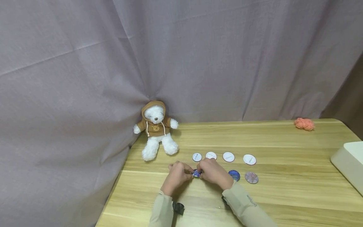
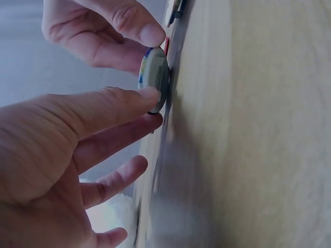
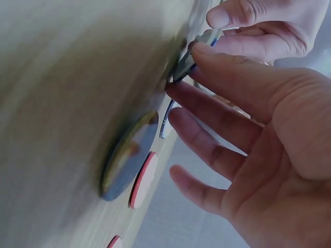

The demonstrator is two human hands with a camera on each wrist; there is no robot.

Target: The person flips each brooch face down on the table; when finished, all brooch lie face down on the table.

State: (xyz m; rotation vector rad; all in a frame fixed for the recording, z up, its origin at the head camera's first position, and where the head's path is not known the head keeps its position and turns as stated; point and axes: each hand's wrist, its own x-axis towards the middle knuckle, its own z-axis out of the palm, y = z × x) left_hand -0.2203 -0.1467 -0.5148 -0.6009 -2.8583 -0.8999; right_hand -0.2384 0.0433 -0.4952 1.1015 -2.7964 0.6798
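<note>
Between my two hands is a small round button badge (image 1: 196,173) with a blue patterned face. My left hand (image 1: 179,175) pinches one edge with thumb and forefinger, its other fingers spread. At the opposite edge, the thumb and fingertips of my right hand (image 1: 213,171) pinch it too. The left wrist view shows the badge (image 2: 155,77) tilted on edge close over the table, its grey back toward the camera. Right of my right hand lie a dark blue badge (image 1: 234,175) and a pinkish patterned badge (image 1: 251,177).
Behind my hands, several white round discs lie in a row, the rightmost white disc (image 1: 249,159) among them. A white teddy bear (image 1: 156,129) in a brown hoodie sits back left. Orange yarn (image 1: 304,124) lies back right, and a white bin (image 1: 348,164) stands at the right edge.
</note>
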